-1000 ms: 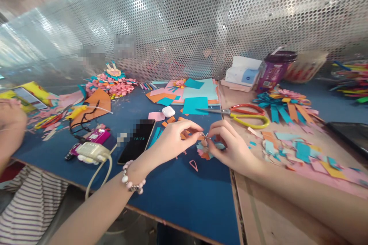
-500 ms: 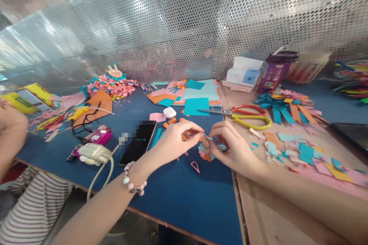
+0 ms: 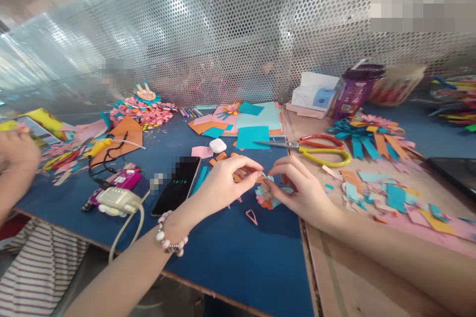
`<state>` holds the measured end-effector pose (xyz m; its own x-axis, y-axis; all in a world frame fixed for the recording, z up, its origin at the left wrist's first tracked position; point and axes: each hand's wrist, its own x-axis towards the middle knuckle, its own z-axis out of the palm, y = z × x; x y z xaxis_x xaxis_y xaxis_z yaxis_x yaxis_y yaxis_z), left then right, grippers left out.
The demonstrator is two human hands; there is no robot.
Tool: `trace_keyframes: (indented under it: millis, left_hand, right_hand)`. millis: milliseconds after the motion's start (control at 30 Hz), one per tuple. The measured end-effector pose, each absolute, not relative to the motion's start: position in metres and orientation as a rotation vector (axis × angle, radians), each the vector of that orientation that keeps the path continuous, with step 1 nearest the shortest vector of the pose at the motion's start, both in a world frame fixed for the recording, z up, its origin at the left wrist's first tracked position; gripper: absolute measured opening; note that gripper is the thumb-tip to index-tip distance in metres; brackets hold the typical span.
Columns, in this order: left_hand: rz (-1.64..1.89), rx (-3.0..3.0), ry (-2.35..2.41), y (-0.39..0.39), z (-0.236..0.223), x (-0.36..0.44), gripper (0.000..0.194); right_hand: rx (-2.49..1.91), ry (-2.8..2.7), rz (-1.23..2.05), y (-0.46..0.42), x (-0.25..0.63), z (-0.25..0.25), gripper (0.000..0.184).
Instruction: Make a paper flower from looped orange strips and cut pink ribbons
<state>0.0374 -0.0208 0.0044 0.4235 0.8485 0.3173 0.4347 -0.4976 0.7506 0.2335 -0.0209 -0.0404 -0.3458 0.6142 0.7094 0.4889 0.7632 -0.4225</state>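
Observation:
My left hand (image 3: 226,181) and my right hand (image 3: 297,185) meet fingertip to fingertip over the blue table (image 3: 230,252). Both pinch a small paper flower (image 3: 268,193) of pink, orange and light-blue bits, which rests just above the table. A bead bracelet (image 3: 169,237) sits on my left wrist. A small pink paper loop (image 3: 252,216) lies just in front of the flower. Orange paper scraps (image 3: 226,156) lie behind my left hand.
A black phone (image 3: 176,184) lies left of my left hand, with a white earbud case (image 3: 217,145) behind it. Red-and-yellow scissors (image 3: 320,148) lie behind my right hand. Paper scraps (image 3: 386,198) cover the brown board at right. Another person's hand (image 3: 17,151) and striped sleeve are at far left.
My two hands stay pinched together on the paper flower, dipping slightly toward the table. The person's hand at far left has shifted a little.

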Motion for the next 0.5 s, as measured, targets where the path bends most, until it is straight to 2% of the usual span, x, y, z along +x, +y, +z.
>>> trace_keyframes:
  millis: [100,300,500]
  left_hand:
    - [0.923,2.099,1.095,-0.0205,0.0041,0.0376,0.016]
    - [0.897,2.025,1.116,-0.02,0.0027,0.0372,0.019]
    - [0.883,1.928,1.102,-0.0186,-0.0002,0.0381,0.017]
  right_hand:
    - [-0.824,-2.003,0.161,-0.0191,0.2331,-0.0403,0.002]
    - [-0.781,-2.013,0.197,-0.0183,0.2337,-0.0404,0.007]
    - [-0.773,-2.006,0.136,-0.017,0.2332,-0.0406,0.005]
